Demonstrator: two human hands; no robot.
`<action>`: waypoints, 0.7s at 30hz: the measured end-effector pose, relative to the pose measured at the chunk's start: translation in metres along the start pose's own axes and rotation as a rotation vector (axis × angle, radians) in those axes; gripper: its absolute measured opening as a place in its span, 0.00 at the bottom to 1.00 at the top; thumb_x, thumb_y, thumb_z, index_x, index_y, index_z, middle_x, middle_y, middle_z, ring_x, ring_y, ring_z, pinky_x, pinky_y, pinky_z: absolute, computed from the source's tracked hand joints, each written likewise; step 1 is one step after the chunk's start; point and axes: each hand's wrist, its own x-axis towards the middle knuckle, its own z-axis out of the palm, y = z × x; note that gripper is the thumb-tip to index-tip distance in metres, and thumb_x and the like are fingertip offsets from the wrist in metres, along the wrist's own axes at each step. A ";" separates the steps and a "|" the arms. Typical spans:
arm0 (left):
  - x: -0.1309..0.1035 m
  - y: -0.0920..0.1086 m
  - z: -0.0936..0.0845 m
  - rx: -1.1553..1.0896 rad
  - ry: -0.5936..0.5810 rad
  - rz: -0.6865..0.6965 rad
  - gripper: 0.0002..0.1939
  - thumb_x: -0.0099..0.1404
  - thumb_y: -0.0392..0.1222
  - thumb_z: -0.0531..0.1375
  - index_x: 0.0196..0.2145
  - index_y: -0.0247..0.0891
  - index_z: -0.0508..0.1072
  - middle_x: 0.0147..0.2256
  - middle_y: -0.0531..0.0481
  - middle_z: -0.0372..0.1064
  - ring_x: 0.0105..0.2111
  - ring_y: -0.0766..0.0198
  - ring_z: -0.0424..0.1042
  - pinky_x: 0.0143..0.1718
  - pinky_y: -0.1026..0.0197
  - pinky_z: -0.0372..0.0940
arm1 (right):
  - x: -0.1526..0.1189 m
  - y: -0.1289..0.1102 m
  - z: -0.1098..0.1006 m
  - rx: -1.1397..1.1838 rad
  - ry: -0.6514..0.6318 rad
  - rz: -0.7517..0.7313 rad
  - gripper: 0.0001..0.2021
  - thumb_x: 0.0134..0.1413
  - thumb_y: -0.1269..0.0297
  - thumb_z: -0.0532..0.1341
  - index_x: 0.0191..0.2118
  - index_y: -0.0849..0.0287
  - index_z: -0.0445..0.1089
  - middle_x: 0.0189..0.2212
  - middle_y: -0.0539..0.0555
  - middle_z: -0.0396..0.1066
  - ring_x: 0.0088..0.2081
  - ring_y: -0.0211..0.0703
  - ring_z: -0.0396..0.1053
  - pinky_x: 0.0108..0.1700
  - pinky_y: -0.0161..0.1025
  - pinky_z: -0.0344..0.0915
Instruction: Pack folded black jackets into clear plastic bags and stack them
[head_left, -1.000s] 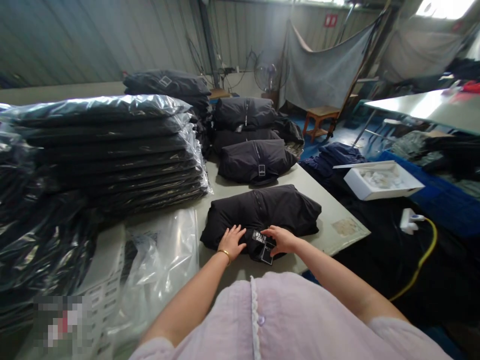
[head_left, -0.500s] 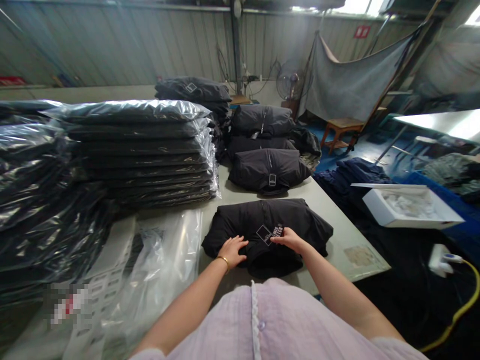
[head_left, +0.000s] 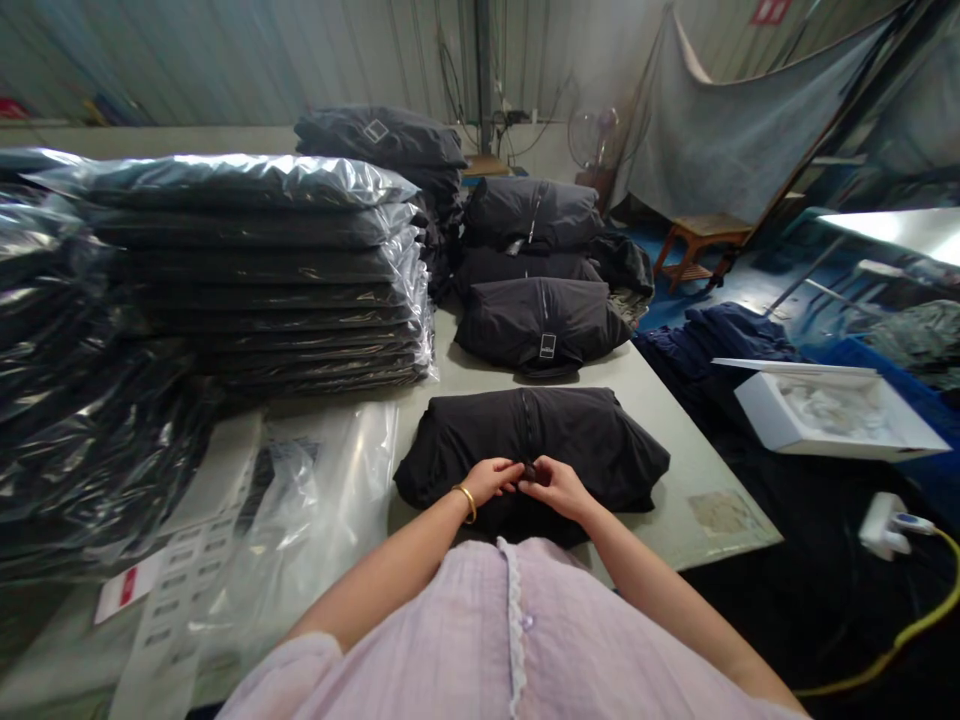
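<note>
Because the handling centres on one small spot, it calls for fingertip work more than strength: the left hand, with its fingers drawn narrowly together, reaches to the near middle of the folded black fabric garment, while the right hand appears to pinch a small dark piece between thumb and finger. Whether the left fingertips also grip that piece, I cannot tell, and its exact nature is too small to make out. The garment lies crosswise on the pale, flat-topped table, directly in front of the person, with a thin dark zip line running down its middle to where the fingers meet. A light, precise pinch suits such soft cloth; a hard tug would probably drag the upper layer, loosen the fold and pull the zip line askew. Steadying the fabric right beside the pinch, with the wrists low and close to the body, should limit that slip. Care is also wise on the left, where loose, clear plastic bags lie just beside the garment and a sleeve or the gold-coloured round bangle could catch their thin edges
</note>
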 end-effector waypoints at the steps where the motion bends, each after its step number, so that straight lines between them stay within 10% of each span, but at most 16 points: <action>1: 0.001 -0.002 -0.001 -0.063 -0.002 -0.020 0.30 0.57 0.65 0.59 0.41 0.34 0.75 0.32 0.47 0.76 0.27 0.67 0.73 0.25 0.68 0.59 | -0.002 -0.002 -0.001 -0.021 -0.054 -0.028 0.20 0.44 0.47 0.68 0.37 0.57 0.71 0.30 0.50 0.69 0.30 0.38 0.65 0.33 0.36 0.64; 4: 0.003 -0.009 -0.006 -0.191 -0.006 -0.061 0.28 0.58 0.62 0.60 0.44 0.35 0.72 0.31 0.49 0.76 0.26 0.68 0.72 0.25 0.68 0.58 | -0.004 -0.003 -0.003 -0.064 -0.144 -0.088 0.29 0.37 0.50 0.73 0.47 0.55 0.72 0.40 0.53 0.69 0.36 0.41 0.68 0.38 0.39 0.66; 10: 0.008 -0.022 -0.007 -0.194 0.097 -0.081 0.17 0.54 0.45 0.67 0.40 0.34 0.73 0.30 0.50 0.75 0.26 0.68 0.72 0.28 0.66 0.61 | 0.001 0.012 -0.002 -0.028 -0.115 -0.065 0.24 0.30 0.53 0.76 0.36 0.56 0.74 0.33 0.50 0.70 0.33 0.40 0.67 0.36 0.38 0.65; 16: 0.007 -0.033 -0.008 -0.279 0.117 -0.067 0.18 0.53 0.46 0.68 0.39 0.34 0.73 0.30 0.50 0.75 0.26 0.68 0.72 0.30 0.65 0.63 | -0.005 0.030 0.012 0.134 0.076 -0.008 0.48 0.27 0.54 0.77 0.59 0.51 0.61 0.42 0.52 0.67 0.27 0.34 0.62 0.30 0.36 0.64; 21: 0.005 -0.038 -0.007 -0.301 0.131 -0.007 0.21 0.50 0.49 0.71 0.36 0.34 0.74 0.27 0.52 0.74 0.26 0.67 0.73 0.29 0.65 0.63 | -0.008 0.034 0.024 0.046 0.098 0.042 0.34 0.29 0.51 0.75 0.46 0.55 0.68 0.34 0.50 0.68 0.30 0.39 0.64 0.33 0.38 0.65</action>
